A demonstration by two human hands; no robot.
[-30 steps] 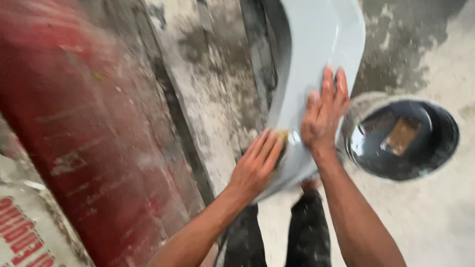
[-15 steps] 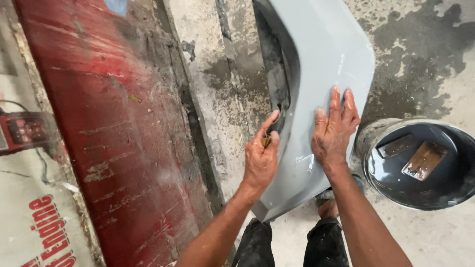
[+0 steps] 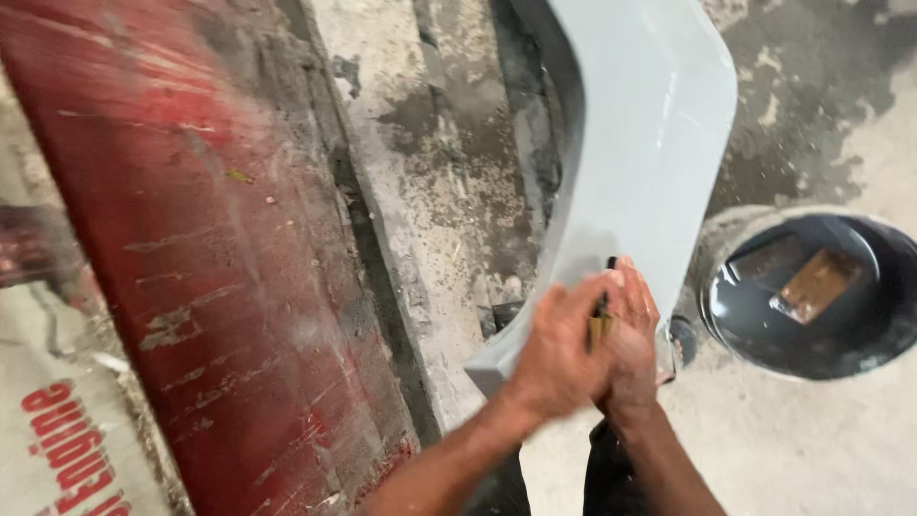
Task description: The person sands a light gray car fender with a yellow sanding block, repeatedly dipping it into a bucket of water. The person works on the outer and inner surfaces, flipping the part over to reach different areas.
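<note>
A light grey curved car body panel (image 3: pixel 650 143) stands on the concrete floor. Both my hands are pressed together against its lower edge. My left hand (image 3: pixel 559 349) and my right hand (image 3: pixel 638 334) sandwich a small yellowish and dark sanding pad (image 3: pixel 602 320), of which only a thin strip shows between the palms. The pad touches the panel's grey surface. My dark trousers show below my forearms.
To the right stands a round bucket (image 3: pixel 716 296) of dark water with a brown block (image 3: pixel 817 282) in it. On the left lies a long, scuffed red panel (image 3: pixel 210 268) and a white sack (image 3: pixel 67 449) with red lettering. Stained concrete floor (image 3: pixel 439 172) lies between them.
My hands have slid down the grey panel and come together. The right hand, flat on the panel before, now presses against the left with the pad between them. The view shifted slightly.
</note>
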